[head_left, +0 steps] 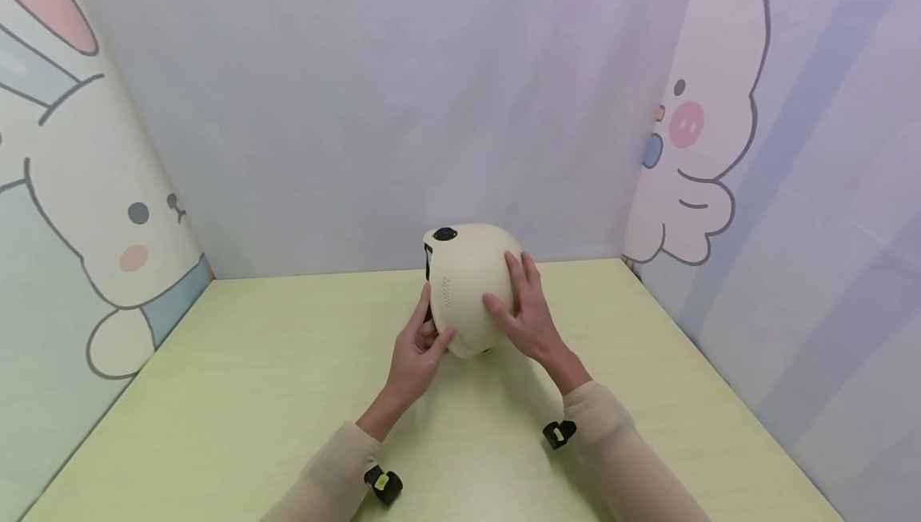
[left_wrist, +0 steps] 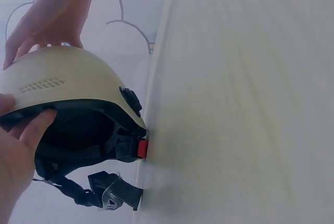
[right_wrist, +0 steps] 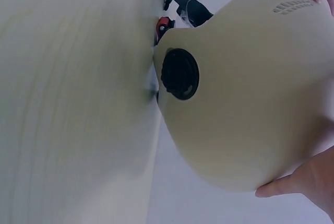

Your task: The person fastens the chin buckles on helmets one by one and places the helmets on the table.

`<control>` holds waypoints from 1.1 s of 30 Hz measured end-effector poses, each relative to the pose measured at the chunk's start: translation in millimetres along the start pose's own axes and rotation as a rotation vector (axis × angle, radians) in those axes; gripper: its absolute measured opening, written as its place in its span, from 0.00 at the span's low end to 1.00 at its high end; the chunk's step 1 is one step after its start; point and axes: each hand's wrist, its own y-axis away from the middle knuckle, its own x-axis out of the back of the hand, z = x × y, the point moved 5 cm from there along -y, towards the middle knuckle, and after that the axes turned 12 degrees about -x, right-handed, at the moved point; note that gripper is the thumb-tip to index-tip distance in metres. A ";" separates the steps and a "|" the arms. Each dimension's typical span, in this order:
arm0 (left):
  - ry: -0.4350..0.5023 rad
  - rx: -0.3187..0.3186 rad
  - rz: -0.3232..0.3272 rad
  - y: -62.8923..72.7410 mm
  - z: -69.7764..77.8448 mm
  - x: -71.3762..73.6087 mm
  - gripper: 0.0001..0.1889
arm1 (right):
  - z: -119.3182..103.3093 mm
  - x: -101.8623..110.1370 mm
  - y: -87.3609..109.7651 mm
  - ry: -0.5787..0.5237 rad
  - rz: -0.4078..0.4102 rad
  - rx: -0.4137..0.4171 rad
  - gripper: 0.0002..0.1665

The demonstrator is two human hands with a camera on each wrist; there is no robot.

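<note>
A cream helmet (head_left: 478,290) stands tipped on the table, its hollow side facing left. My left hand (head_left: 416,356) grips the rim at the near left, the thumb outside and fingers reaching to the inner side. Spread over the dome's right side, my right hand (head_left: 531,314) rests with its fingers extended. Black padding (left_wrist: 78,132) lines the inside in the left wrist view. Below it hang a dark chin strap (left_wrist: 78,191) and a red buckle piece (left_wrist: 142,149). A round black fitting (right_wrist: 180,74) shows on the shell in the right wrist view.
The pale yellow-green table (head_left: 288,378) reaches back to a grey cloth wall (head_left: 374,106). Cartoon-printed panels (head_left: 813,186) stand along both sides. Black bands with small attachments (head_left: 384,484) sit at both sleeves.
</note>
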 end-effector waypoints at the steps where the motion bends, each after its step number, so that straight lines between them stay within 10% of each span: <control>1: -0.003 -0.002 0.001 0.0 0.1 0.6 0.42 | -0.5 -0.5 0.1 0.004 -0.001 0.000 0.46; 13: -0.003 -0.001 -0.016 -3.4 19.1 -4.1 0.40 | -14.8 3.4 -5.9 0.022 0.006 0.089 0.42; 33: -0.170 -0.073 -0.049 -9.5 38.8 -11.0 0.26 | -12.2 5.0 -18.9 0.074 -0.030 -0.025 0.43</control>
